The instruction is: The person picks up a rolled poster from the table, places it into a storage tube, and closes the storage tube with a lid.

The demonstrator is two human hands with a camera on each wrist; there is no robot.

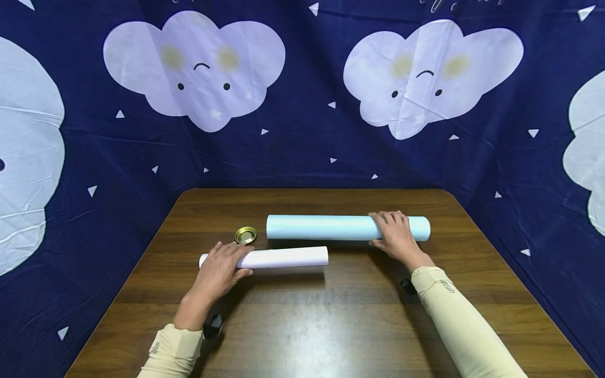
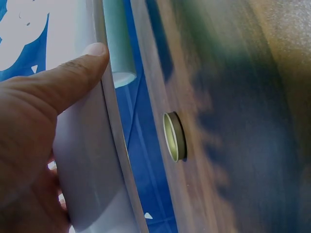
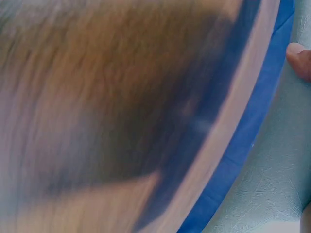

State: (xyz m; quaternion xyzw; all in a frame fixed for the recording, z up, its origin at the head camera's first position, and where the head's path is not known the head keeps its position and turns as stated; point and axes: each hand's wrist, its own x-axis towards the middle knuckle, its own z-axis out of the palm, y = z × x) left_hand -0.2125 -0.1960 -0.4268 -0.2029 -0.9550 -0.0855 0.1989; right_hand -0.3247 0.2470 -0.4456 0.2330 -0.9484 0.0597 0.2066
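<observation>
My left hand [image 1: 219,270] grips a white roll [image 1: 288,257] near its left end, fingers over the top and thumb along the near side. In the left wrist view, a long seam edge runs down this white roll [image 2: 92,160], which is held above the table. Farther back, my right hand [image 1: 397,236] holds a thicker light blue roll [image 1: 321,227] toward its right end. The right wrist view shows the blue roll's finely creased surface [image 3: 272,160] with the thumb [image 3: 300,60] against it. Both rolls lie crosswise, the white one nearer me.
A round gold-coloured lid [image 1: 246,235] lies on the wooden table [image 1: 312,325], just beyond my left fingers. Dark blue cloth with cloud prints [image 1: 312,147] hangs behind the table and along both sides. A black device sits at each wrist.
</observation>
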